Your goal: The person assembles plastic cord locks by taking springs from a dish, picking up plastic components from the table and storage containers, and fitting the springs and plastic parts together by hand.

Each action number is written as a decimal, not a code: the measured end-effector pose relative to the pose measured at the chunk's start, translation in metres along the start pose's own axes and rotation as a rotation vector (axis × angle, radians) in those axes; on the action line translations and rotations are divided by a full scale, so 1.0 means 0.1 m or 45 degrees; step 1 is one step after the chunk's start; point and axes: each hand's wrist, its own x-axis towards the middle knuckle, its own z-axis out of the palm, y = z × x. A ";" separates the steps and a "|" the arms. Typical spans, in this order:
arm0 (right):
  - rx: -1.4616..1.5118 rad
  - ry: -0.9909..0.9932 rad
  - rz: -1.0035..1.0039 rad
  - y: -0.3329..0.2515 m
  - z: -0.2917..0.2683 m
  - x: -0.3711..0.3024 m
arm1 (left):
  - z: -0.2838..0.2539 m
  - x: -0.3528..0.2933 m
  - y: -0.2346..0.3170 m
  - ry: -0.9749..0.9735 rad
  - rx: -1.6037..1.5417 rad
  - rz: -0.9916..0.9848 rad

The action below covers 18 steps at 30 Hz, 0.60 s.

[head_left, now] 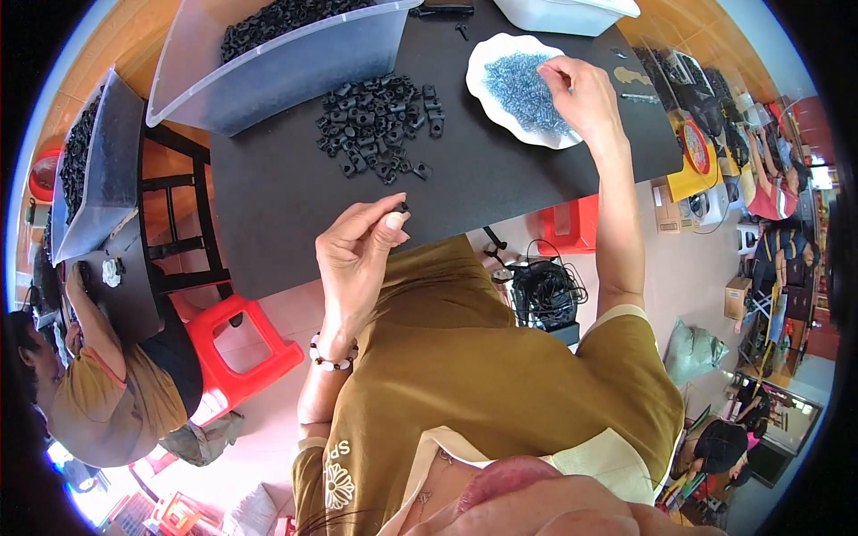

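My left hand (353, 259) is raised at the table's near edge, thumb and fingers pinching a small black plastic part (401, 207). Beyond it, a loose pile of similar black plastic parts (371, 121) lies on the dark table (277, 205). My right hand (583, 96) reaches over a white scalloped plate (478, 85) heaped with small, shiny, silvery-blue pieces (518, 85) that look like screws. Its fingertips are pressed together at the heap; whatever is between them is too small to make out.
A large translucent bin (304, 85) of black parts stands at the back left, a white tub (572, 13) at the back right. Left, a co-worker (116, 393) sits by another bin (112, 170). Red stools (259, 357) and a black cable bundle (547, 295) are near the table.
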 end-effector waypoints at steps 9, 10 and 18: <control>1.031 -0.110 0.047 0.02 -0.06 -0.01 | 0.04 0.05 0.00 -0.048 -0.076 -0.018; 1.233 -0.172 0.067 -0.06 -0.10 -0.04 | 0.04 0.06 0.01 -0.035 -0.074 -0.023; 1.646 -0.602 -0.089 -0.96 0.01 -0.60 | 0.15 0.11 0.01 -0.103 -0.494 -0.152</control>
